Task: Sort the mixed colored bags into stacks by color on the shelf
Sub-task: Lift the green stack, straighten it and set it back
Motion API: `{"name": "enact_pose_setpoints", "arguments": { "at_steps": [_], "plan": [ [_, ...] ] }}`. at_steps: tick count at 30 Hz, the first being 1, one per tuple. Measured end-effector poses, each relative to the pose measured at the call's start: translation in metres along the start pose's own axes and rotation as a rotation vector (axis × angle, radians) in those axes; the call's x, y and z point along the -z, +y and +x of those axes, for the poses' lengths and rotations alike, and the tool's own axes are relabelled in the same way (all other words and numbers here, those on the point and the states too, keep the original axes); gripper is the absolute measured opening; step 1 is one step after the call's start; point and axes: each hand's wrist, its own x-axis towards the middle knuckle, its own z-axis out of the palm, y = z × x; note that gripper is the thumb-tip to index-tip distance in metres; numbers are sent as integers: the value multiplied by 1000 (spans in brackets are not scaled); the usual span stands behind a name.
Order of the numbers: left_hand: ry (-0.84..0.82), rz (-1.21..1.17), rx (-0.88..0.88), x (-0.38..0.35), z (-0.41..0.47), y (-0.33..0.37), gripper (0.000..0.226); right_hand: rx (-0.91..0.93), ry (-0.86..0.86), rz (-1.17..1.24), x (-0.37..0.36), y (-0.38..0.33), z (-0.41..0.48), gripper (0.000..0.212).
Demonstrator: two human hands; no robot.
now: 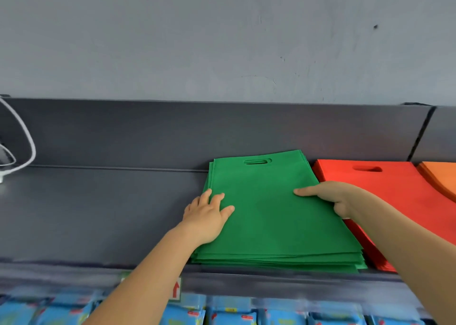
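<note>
**2 hands on the green stack**

The green stack [276, 216] of flat bags lies on the dark grey shelf [98, 213], handle cut-out toward the wall. The left hand [206, 216] rests flat on its left edge, fingers straight and released. The right hand [333, 199] grasps its right edge, thumb on top and fingers curled at the side. Just right of it lies a red stack [385, 194], then an orange stack [441, 179]. Blue packets [232, 315] show below the shelf.

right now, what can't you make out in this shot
Head view:
- Orange stack: cut off by the right edge.
- Red stack: front hidden by the right forearm.
- Blue packs: blurred, print unreadable, cut by the bottom edge.
- Right hand: fingertips curled out of sight at the green stack.
</note>
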Motion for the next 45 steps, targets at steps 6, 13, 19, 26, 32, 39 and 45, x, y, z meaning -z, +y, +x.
{"name": "enact_pose_setpoints", "arguments": {
  "at_steps": [6,13,19,26,32,39,45],
  "plan": [
    [-31,-324,45,16,-2,-8,83,292,-39,148,3,-2,-11,36],
    [41,-1276,109,58,4,-6,69,608,-157,328,23,-16,-39,39],
    [584,-1168,-186,101,-1,25,44,976,51,292,21,-38,-53,46],
    [795,-1090,-285,97,-12,36,43,1001,48,409,0,-31,-45,44],
    [618,-1208,-237,73,-20,10,42,864,-138,473,8,-6,-38,48],
    [693,-1216,-221,99,-10,33,44,870,-244,467,6,-37,-50,39],
    [552,-1166,-129,76,-1,25,54,621,-246,504,1,-22,-34,35]
  ]
}}
